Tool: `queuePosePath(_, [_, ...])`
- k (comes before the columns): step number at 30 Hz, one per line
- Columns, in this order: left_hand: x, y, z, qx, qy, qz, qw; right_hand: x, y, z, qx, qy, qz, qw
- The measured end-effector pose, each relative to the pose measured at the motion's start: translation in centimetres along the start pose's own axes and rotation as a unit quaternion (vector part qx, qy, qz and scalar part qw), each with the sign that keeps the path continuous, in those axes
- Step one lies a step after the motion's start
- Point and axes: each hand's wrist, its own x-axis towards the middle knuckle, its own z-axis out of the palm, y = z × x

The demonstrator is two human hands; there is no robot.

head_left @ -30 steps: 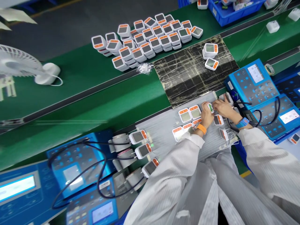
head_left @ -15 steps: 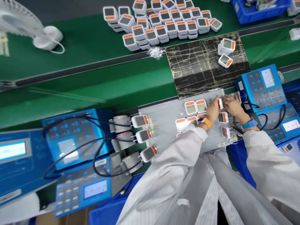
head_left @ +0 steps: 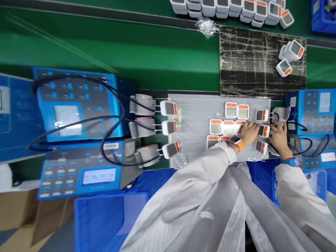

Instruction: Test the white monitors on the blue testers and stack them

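A small white device with a dark display and an orange end (head_left: 264, 131) lies between my hands at the right of the grey mat. My left hand (head_left: 249, 133) has its fingertips closed on the device's left end. At its right side, my right hand (head_left: 278, 137) has bent fingers over the place where a fixture stands; what they hold is hidden. Similar devices lie just above (head_left: 261, 115) and below (head_left: 261, 147), the upper one joined by thin prongs to a white round fixture (head_left: 280, 113). Beside my left hand, loose devices (head_left: 228, 127) lie in rows.
Three devices (head_left: 169, 127) sit at prongs of white fixtures on the left. Blue test instruments (head_left: 76, 105) with black cables stand left, others (head_left: 319, 108) right. A dark taped board (head_left: 249, 63) bears a few devices. Stacked devices (head_left: 246, 10) line the back; blue bins (head_left: 99, 217) stand below.
My view has turned and shifted left. Both hands have gone from the uppermost device on the right to the middle one, and the upper device now lies at its fixture, released.
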Motion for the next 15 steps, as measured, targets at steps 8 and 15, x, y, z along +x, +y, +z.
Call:
queuePosePath(8, [1.2, 1.0, -0.6, 0.003, -0.037, -0.019, 0.999, -0.4, 2.1, 1.4, 0.019, 0.032, 0.018, 0.999])
queuePosePath(15, [0.2, 1.6, -3.2, 0.02, -0.035, -0.025, 0.999, 0.2, 0.1, -0.5, 0.061, 0.08, 0.076, 0.992])
